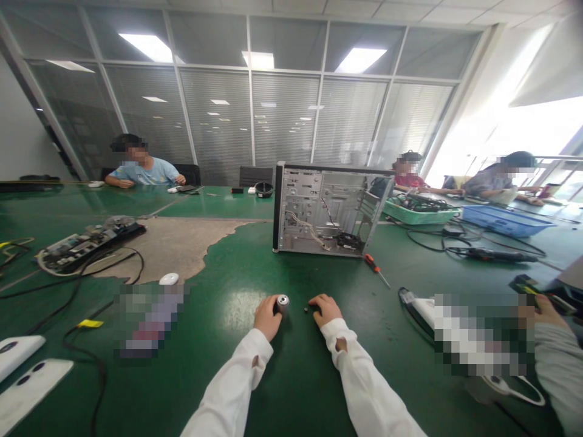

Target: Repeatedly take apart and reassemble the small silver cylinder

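My left hand [268,317] is closed around a small silver metal cylinder [283,301], which stands upright on the green table with dark holes in its top face. It may be a small motor, but I cannot tell for sure. My right hand [326,309] rests on the table to the right, fingers loosely bent and apart, with nothing visible in it. A tiny dark piece [306,309] lies just left of its fingertips, between the two hands. Beyond the hands stands an opened computer case [323,209] with cables inside.
A red-handled screwdriver [372,263] lies by the case. Left are a circuit-board assembly [91,243], cables and white phone-like slabs [34,382]. Right are a green basket [423,212], a blue basket [505,221] and another person's hand [546,312]. Other people sit across the table [237,267].
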Demonstrator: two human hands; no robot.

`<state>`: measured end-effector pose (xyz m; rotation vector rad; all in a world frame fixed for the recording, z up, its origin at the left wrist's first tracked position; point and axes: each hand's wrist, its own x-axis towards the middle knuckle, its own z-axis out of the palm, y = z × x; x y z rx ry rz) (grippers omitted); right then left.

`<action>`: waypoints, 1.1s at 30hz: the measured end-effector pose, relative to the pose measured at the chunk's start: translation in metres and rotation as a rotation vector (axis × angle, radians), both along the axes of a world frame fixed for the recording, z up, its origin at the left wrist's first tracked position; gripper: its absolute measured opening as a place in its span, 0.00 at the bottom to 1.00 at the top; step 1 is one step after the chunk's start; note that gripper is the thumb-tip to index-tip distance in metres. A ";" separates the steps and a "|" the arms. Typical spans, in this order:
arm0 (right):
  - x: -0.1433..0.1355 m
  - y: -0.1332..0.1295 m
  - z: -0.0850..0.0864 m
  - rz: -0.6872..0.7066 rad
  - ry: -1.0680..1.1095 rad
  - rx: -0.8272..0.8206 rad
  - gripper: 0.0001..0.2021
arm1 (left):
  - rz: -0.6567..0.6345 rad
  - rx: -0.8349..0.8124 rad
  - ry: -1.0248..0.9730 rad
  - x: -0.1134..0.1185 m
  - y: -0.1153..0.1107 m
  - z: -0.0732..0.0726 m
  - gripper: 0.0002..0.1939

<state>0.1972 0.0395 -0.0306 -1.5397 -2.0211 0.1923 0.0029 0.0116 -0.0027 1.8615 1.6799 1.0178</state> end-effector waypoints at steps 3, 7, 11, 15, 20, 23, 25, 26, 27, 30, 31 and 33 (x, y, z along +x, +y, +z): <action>0.000 0.000 0.000 0.001 -0.007 0.005 0.17 | -0.002 0.002 0.008 0.000 0.001 -0.001 0.23; -0.001 0.000 0.000 -0.002 -0.009 0.005 0.16 | 0.005 -0.008 -0.003 0.000 0.002 -0.002 0.23; -0.001 -0.002 0.003 -0.003 -0.005 0.000 0.16 | 0.009 -0.014 -0.018 0.000 0.001 -0.002 0.23; -0.004 -0.008 0.012 0.035 0.079 0.038 0.18 | 0.004 -0.006 -0.024 -0.001 0.003 -0.003 0.23; -0.019 -0.025 0.029 0.231 0.294 0.158 0.20 | 0.004 -0.007 -0.077 -0.002 0.003 -0.002 0.21; -0.032 -0.037 0.035 0.313 0.321 0.176 0.23 | -0.048 -0.015 -0.110 0.001 -0.001 0.002 0.21; -0.038 -0.043 0.036 0.347 0.276 0.185 0.23 | -0.110 -0.019 -0.123 0.003 -0.004 0.005 0.22; -0.041 -0.045 0.036 0.354 0.247 0.190 0.23 | -0.144 -0.021 -0.126 0.004 -0.006 0.006 0.22; -0.042 -0.047 0.036 0.352 0.223 0.195 0.22 | -0.173 -0.023 -0.129 0.005 -0.007 0.007 0.22; -0.040 -0.052 0.036 0.294 0.190 0.205 0.20 | -0.214 -0.017 -0.131 0.005 -0.007 0.007 0.20; -0.038 -0.054 0.036 0.275 0.179 0.202 0.20 | -0.216 -0.013 -0.130 0.005 -0.006 0.007 0.20; -0.030 -0.062 0.037 0.258 0.147 0.192 0.19 | -0.216 -0.002 -0.124 0.003 -0.004 0.005 0.18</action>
